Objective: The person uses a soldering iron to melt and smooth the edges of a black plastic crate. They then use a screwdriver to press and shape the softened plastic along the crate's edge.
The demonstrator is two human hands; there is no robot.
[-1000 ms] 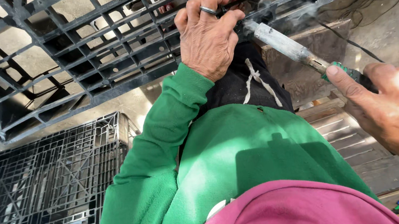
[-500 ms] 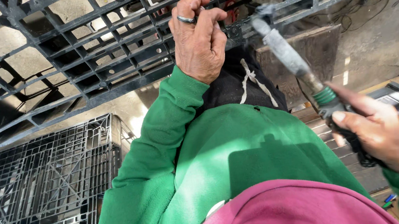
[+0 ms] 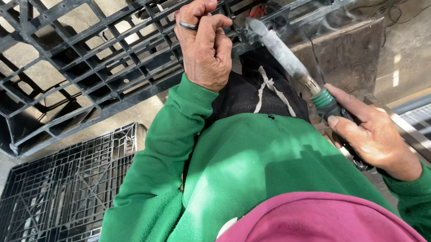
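Head view: iron (image 3: pixel 284 56) within right fingers (image 3: pixel 351 105), tip at pallet (image 3: pixel 84 60).

Both arms are stretched forward, each hand closed in a grip.

The left hand (image 3: pixel 204 44) is raised high, its back is turned to the camera, the fingers are curled tight and a ring is worn on one finger; the arm is covered by a green sleeve. The right hand (image 3: pixel 373 135) is held lower and to the side, the fingers are wrapped closed, the thumb is laid along the top.
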